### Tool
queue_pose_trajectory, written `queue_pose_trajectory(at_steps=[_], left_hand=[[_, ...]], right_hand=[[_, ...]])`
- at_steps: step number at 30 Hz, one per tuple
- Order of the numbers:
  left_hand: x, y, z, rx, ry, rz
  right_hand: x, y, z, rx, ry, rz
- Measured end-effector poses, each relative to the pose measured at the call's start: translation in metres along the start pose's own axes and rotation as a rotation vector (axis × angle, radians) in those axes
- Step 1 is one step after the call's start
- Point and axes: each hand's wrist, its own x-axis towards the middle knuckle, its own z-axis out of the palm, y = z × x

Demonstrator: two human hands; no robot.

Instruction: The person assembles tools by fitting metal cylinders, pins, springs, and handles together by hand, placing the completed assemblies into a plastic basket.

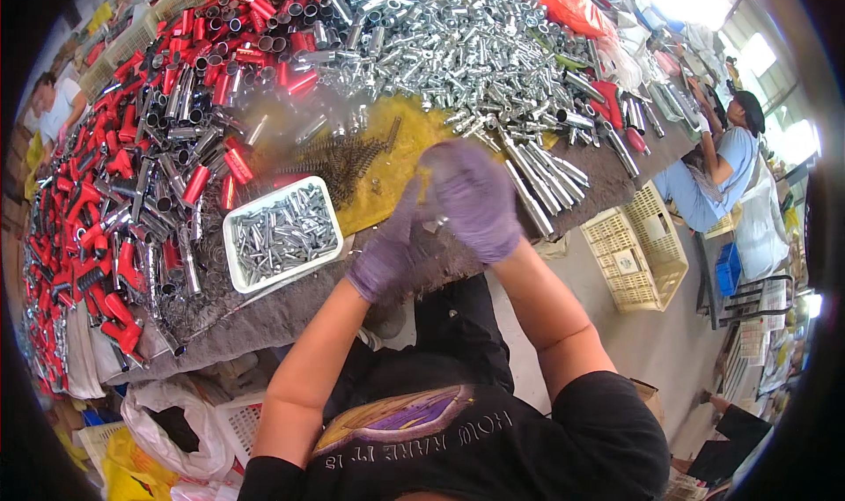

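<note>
Both my hands wear purple gloves and meet close together over the near edge of the bench. My left hand is smeared by motion, so its fingers do not show clearly. Beside it, my right hand has its fingers curled inward; whatever they hold is hidden. Just beyond them lies a yellow cloth bearing a pile of dark coil springs. A white tray full of small metal pins stands left of my left hand. Long metal tubes lie to the right of my right hand.
Red tool handles and red sleeves heap up on the left. Shiny metal fittings cover the far bench. A cream plastic crate stands on the floor at right. One person sits at right, another at far left.
</note>
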Motion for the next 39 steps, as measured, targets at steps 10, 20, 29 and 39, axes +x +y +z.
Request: queue_pose_trajectory(at_steps=[10, 20, 29, 39], left_hand=[[-0.003, 0.006, 0.004, 0.516, 0.135, 0.170], [-0.005, 0.028, 0.012, 0.511, 0.146, 0.076], [-0.051, 0.071, 0.013, -0.301, 0.252, 0.071], [-0.163, 0.065, -0.033, -0.890, 0.421, -0.246]], right_hand=[[-0.010, -0.014, -0.018, 0.176, 0.220, 0.115], [-0.014, 0.017, -0.015, 0.187, 0.069, 0.535], [0.038, 0.008, 0.044, -0.152, -0.151, 0.345], [0.129, 0.069, 0.182, -0.958, -0.852, -0.128]])
